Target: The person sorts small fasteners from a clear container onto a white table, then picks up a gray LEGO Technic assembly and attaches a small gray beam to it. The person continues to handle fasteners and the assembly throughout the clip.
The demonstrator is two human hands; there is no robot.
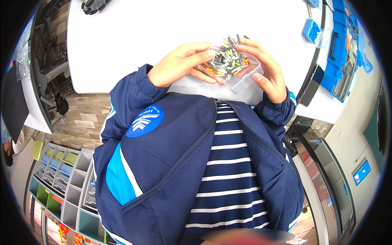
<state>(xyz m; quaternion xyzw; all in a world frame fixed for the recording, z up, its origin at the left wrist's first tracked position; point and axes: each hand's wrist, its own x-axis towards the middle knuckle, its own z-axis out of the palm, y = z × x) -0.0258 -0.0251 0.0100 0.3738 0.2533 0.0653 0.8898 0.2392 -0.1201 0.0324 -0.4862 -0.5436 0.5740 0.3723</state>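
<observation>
A heap of small plastic connector pieces (pixel 228 61), mostly grey, black and white with some orange and yellow-green ones, lies between my two hands above the white table. My left hand (pixel 179 63) cups the heap's left side, its thumb on top and its fingers curving beneath the pieces. On the other side, my right hand (pixel 267 67) grips a clear plastic box (pixel 241 83), fingers along the far side and thumb at the near right rim. The heap covers part of the box, so I cannot tell how many pieces sit inside it.
The white table (pixel 134 45) stretches ahead. A black wheel (pixel 93 5) stands at its far left. On the right are a blue box of small blue parts (pixel 312 30), a dark phone (pixel 312 85) and a blue organizer case (pixel 337 49). Grey drawers (pixel 61 171) stand behind left.
</observation>
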